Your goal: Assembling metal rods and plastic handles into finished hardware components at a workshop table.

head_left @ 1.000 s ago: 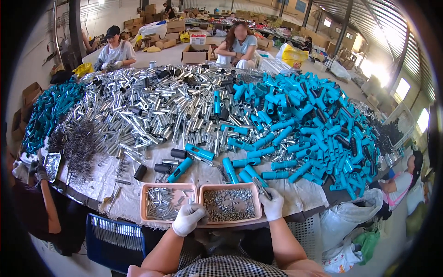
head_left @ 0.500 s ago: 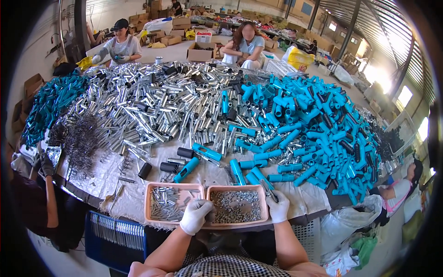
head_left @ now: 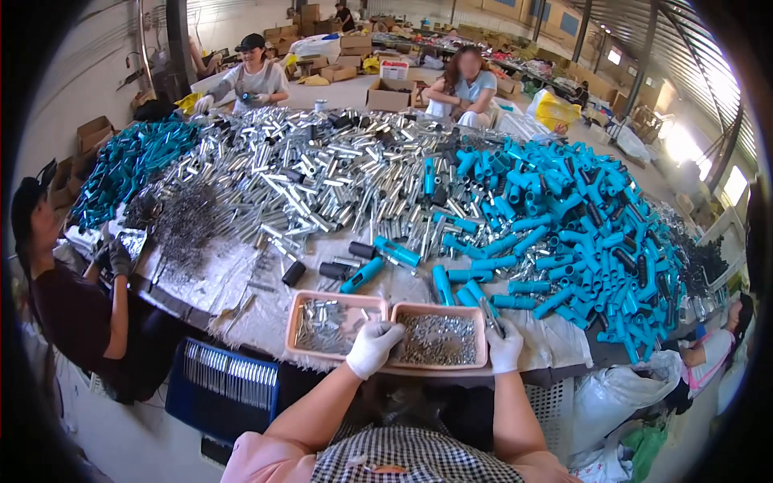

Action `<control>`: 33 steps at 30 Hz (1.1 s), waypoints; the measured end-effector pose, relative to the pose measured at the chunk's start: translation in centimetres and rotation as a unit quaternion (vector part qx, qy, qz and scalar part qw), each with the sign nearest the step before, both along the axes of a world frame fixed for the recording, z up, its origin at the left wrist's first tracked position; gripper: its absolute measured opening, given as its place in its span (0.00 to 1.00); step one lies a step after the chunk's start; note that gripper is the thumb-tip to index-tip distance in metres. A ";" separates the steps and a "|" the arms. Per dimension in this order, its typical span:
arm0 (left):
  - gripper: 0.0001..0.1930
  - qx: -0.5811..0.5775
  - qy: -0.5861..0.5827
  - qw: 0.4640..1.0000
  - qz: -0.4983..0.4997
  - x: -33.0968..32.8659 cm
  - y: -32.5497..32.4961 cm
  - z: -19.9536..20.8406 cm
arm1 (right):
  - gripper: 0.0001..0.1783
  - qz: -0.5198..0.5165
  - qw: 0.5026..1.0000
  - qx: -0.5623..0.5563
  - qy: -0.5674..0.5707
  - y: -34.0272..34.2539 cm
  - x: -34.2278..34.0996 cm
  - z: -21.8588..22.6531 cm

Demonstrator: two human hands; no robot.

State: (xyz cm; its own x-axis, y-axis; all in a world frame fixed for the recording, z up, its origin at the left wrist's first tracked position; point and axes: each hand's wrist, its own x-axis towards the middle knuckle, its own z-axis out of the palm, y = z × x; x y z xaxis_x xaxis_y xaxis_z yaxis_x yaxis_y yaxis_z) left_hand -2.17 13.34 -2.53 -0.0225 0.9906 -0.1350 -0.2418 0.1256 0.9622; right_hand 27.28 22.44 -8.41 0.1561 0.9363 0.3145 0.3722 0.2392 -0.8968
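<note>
My left hand (head_left: 374,348), in a white glove, is over the inner ends of two pink trays. Its fingers are pressed together, and whatever they hold is hidden. The left tray (head_left: 294,348) contains thin silver pins (head_left: 324,314); the right tray (head_left: 439,368) has a layer of small metal parts (head_left: 439,338). Beside the right tray's outer edge, my gloved right hand (head_left: 506,351) is closed around a slim silver metal piece (head_left: 489,312) with a dark part, pointing up and away from me. Blue tubular handles (head_left: 443,286) lie just beyond the trays.
Silver tubes (head_left: 322,173) heap across the table, with a big pile of blue handles (head_left: 572,233) at right and dark springs (head_left: 189,225) at left. A co-worker (head_left: 76,298) sits at left, two people opposite. A blue crate (head_left: 181,394) of metal rods stands below the edge.
The whole view has swung left, so the table and trays appear farther right and the left co-worker shows more. Both hands stay by the trays in nearly the same pose.
</note>
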 end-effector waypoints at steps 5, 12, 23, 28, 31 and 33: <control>0.16 -0.015 0.082 0.996 0.010 1.0 0.2 1.2 | 0.12 0.017 1.000 0.023 0.008 0.2 0.1 4.7; 0.16 0.004 0.066 0.998 0.021 1.3 0.0 1.5 | 0.04 0.163 0.912 0.349 0.138 -10.4 -0.4 22.0; 0.09 0.227 0.474 0.850 0.045 -2.5 1.7 3.0 | 0.13 0.086 0.993 -0.076 -0.016 -2.6 0.0 5.3; 0.27 0.022 0.690 0.719 0.077 -8.0 6.7 6.4 | 0.13 0.088 0.995 -0.038 -0.007 -3.6 -0.9 4.8; 0.21 0.010 0.714 0.700 -0.014 -10.7 9.0 2.9 | 0.13 0.114 0.992 -0.028 -0.047 -3.6 -1.5 4.4; 0.16 0.023 0.716 0.698 -0.017 -10.7 9.7 2.2 | 0.15 0.123 0.988 -0.044 -0.077 -4.4 -2.3 6.0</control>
State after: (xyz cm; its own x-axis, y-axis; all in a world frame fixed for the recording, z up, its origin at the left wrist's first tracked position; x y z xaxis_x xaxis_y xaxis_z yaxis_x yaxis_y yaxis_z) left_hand -12.90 23.08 -0.28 -0.0772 0.9964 0.0342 0.9736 0.0679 0.2181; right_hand 25.01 18.00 -2.39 -0.1236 0.9648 0.2321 0.4454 0.2630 -0.8559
